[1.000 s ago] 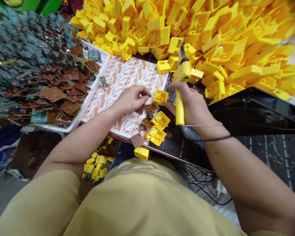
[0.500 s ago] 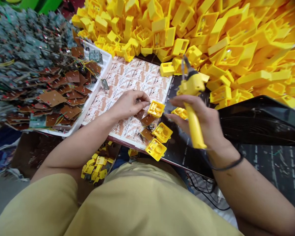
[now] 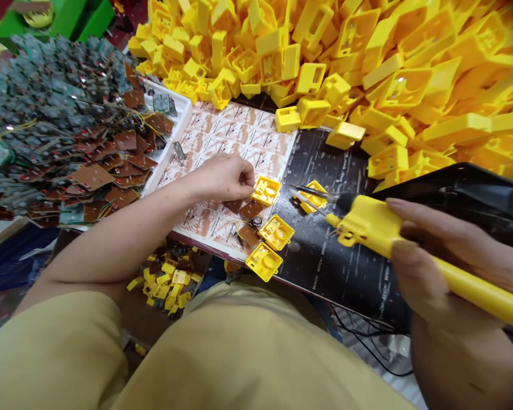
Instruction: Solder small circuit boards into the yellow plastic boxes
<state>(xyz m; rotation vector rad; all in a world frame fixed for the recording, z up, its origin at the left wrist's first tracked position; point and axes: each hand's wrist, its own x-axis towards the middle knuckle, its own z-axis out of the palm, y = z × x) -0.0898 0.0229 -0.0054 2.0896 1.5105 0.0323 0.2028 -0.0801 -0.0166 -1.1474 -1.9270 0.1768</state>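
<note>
My left hand (image 3: 233, 177) is closed, its fingertips pinched at the left edge of a small open yellow plastic case (image 3: 266, 190). Just below lie brown circuit boards (image 3: 251, 209), a small round dark part (image 3: 255, 222) and two more cases, an upper case (image 3: 276, 232) and a lower case (image 3: 264, 262). My right hand (image 3: 427, 267) grips a yellow-bodied soldering iron (image 3: 374, 223) with a black collar and thin metal tips pointing left. Those tips pass in front of another case (image 3: 314, 196) on the black surface; whether they touch it I cannot tell.
A large heap of yellow plastic housings (image 3: 316, 74) fills the back and right. On the left, a white tray (image 3: 177, 105) is piled with circuit boards (image 3: 92, 176). A black panel (image 3: 461, 188) stands at the right. Below the table edge sits a box of small yellow pieces (image 3: 171, 282).
My right hand has swung the soldering iron to the right and down, nearer to me, its tips turning from upward to left. My left hand remains by the same case.
</note>
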